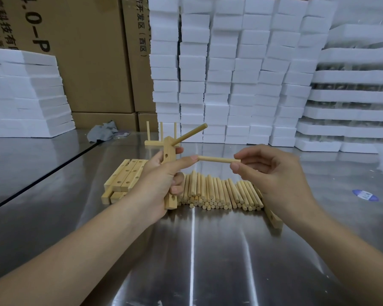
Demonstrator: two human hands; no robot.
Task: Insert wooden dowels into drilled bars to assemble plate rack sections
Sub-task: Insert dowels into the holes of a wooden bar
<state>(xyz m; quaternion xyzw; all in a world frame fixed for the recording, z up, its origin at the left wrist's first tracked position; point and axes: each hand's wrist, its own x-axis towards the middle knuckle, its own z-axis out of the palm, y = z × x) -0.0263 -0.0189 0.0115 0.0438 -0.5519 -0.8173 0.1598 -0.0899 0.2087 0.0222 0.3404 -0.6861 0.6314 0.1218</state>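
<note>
Head view: pale drilled bar [169,146] held upright above the table in the left hand [161,180], fingers curled round it. One dowel [189,133] sits in its top hole, slanting far-right. The right hand [272,173] pinches a second dowel [218,160] level, its left end at the left thumb tip. Loose dowels [219,193] and spare bars [124,175] lie beneath. The shiny metal table [208,250] runs wide to the near edge. Cardboard boxes [93,62] stand shut, far left.

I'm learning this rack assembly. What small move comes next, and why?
Probably slide the loose dowel in the right hand leftward into the empty hole of the bar the left hand grips; a seated dowel already fills the hole above.
</note>
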